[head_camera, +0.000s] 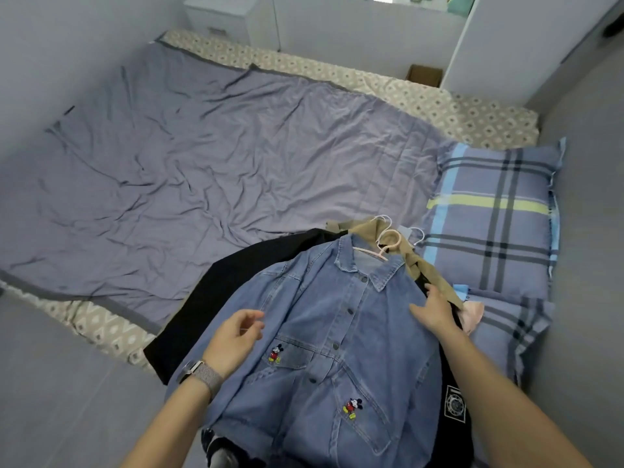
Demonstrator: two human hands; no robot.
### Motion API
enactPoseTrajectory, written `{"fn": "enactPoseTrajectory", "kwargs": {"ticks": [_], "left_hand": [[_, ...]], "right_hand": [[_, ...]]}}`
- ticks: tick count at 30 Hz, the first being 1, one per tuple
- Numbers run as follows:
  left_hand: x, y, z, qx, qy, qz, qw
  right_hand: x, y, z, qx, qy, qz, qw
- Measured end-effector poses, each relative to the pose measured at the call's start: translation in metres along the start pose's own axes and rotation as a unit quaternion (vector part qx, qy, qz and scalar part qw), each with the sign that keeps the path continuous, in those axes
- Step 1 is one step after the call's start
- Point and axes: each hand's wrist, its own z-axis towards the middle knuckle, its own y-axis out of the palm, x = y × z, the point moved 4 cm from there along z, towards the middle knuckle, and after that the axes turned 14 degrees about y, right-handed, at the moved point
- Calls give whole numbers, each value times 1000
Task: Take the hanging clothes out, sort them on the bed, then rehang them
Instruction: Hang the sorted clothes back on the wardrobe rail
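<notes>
A blue denim shirt (324,339) with two small cartoon patches lies on top of a pile of clothes at the near edge of the bed (202,157), still on a pink hanger (385,246). Under it lie a black garment (209,292) and a tan one (429,270). A bit of pink cloth (472,315) pokes out to the right. My left hand (236,336) hovers over the shirt's left chest with fingers loosely curled and holds nothing. My right hand (434,310) rests on the shirt's right shoulder, fingers reaching to the shirt's edge.
A plaid pillow (493,214) lies right of the pile, a second one (506,336) nearer me. A rumpled grey blanket (169,170) covers most of the bed. A white nightstand (229,15) and a cardboard box (423,76) stand beyond the bed; a white wardrobe (526,45) is at upper right.
</notes>
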Motion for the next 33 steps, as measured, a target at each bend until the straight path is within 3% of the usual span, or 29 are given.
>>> {"fn": "enactPoseTrajectory", "kwargs": {"ticks": [3, 8, 12, 14, 17, 19, 22, 25, 27, 29, 33], "left_hand": [[-6, -5, 1, 18, -8, -5, 1000], [-13, -15, -2, 38, -21, -9, 999], [-18, -19, -2, 46, -17, 11, 999], [-19, -14, 0, 33, -2, 59, 998], [-10, -9, 3, 45, 87, 138, 986], [1, -9, 3, 51, 160, 204, 964], [22, -11, 3, 25, 247, 349, 904], [49, -12, 0, 34, 344, 402, 848], [56, -11, 0, 39, 357, 436, 825], [54, -8, -1, 23, 368, 433, 822], [37, -3, -1, -21, 320, 386, 865]], "right_hand": [[-13, -5, 26, 20, -1, 25, 1000], [-13, 38, 37, -42, 75, -40, 996], [-43, 47, -7, -12, 20, 30, 999], [-65, 50, -41, -4, -44, 13, 999], [-83, 55, -107, -90, -163, -10, 982], [-74, 45, -151, -193, -196, 39, 961], [-42, 19, -192, -376, -167, 153, 898], [-14, 7, -189, -452, -100, 215, 860], [-11, 6, -174, -441, -67, 225, 867], [-21, -4, -144, -360, -72, 217, 904], [-42, -28, -53, -129, -88, 84, 984]]}}
